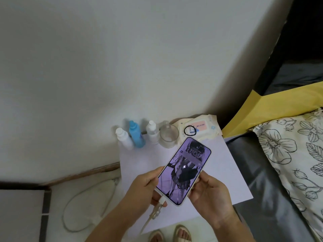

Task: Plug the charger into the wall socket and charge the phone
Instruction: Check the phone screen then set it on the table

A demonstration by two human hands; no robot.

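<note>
A phone (pixel 183 169) with a lit purple screen showing a clock is held tilted above a white bedside table (pixel 225 165). My left hand (pixel 143 191) grips its lower left edge and the white cable plug (pixel 161 200) sitting in its bottom port. My right hand (pixel 211 194) holds its right edge. The white cable (pixel 82 203) runs down from the plug and loops across the floor on the left. No wall socket or charger brick is in view.
At the table's back stand two white bottles (pixel 123 137), a blue bottle (pixel 137 135), a clear glass (pixel 168 136) and a wipes pack (pixel 199 128) with a black hair tie (pixel 190 131). A bed with a floral pillow (pixel 297 154) lies right. My sandalled feet (pixel 172 234) are below.
</note>
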